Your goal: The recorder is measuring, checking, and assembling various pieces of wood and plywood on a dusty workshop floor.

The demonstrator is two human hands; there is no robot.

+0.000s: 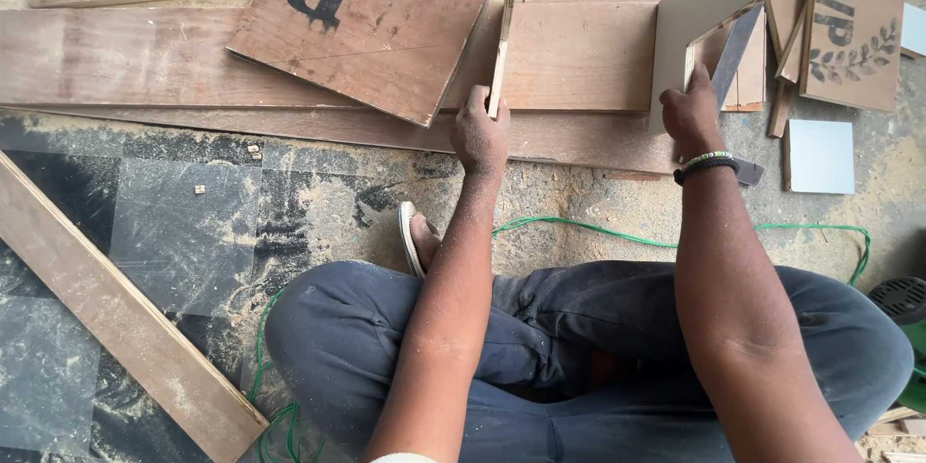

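Down on the floor, a person sits cross-legged in dark trousers, both bare arms reaching toward a wide brown board (569, 58) that lies flat across the dusty ground. The left hand (479, 130) is closed around the lower end of a thin plywood strip (504, 24), which stands on edge and runs up over that board. The right hand (691, 116), a beaded band and a dark band on its wrist, grips the lower edge of a pale grey laminated panel (709, 10), fingers wrapped about it; the panel stands tilted at the board's right end, part of a small boxed piece. Resting on the board's left part is a slanted brown plywood sheet (376, 24) with black painted marks. Beyond the board's right end lie small offcuts, one stencilled with a leaf sprig (854, 39), and a pale square tile (820, 156). Below the board, nearer the person, a green cord (579, 227) snakes over sawdust, a sandal (413, 236) shows at the knee, and a long plank (125, 318) lies diagonally on dark patterned flooring (183, 222).
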